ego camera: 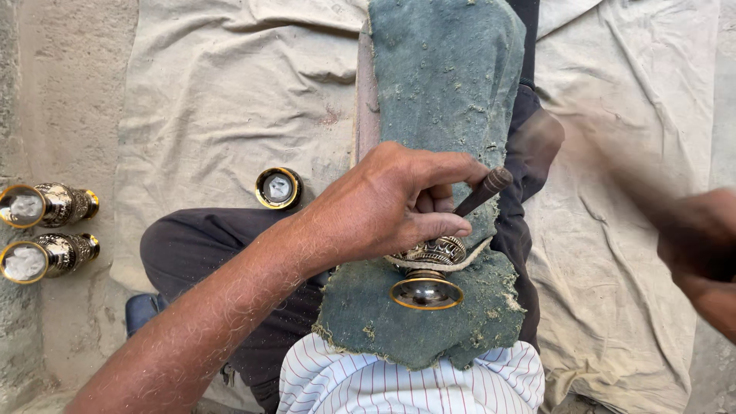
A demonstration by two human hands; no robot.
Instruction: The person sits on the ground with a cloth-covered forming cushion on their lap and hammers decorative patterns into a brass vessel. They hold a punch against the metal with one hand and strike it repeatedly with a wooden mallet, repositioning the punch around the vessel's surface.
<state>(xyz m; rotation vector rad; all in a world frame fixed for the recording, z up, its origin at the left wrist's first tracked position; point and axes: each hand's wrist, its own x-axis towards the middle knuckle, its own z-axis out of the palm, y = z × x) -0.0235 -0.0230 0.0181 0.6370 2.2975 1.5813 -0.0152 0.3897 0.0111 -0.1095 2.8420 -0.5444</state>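
My left hand (399, 203) is closed around a chisel-like punch (481, 192), its tip slanted down onto the engraved brass goblet (429, 264) just under my fingers. The goblet lies on its side, foot rim toward me, bedded in a worn green cloth pad (445, 92) draped over a plank across my lap — padding that would keep the round body from rolling, I judge. My right hand (701, 257) is a blur off beyond the punch; whether it grips anything I cannot tell. Well away from the grip, two matching goblets (46, 230) lie on the concrete, and a brass cup (278, 188) rests on the canvas sheet (222, 92).
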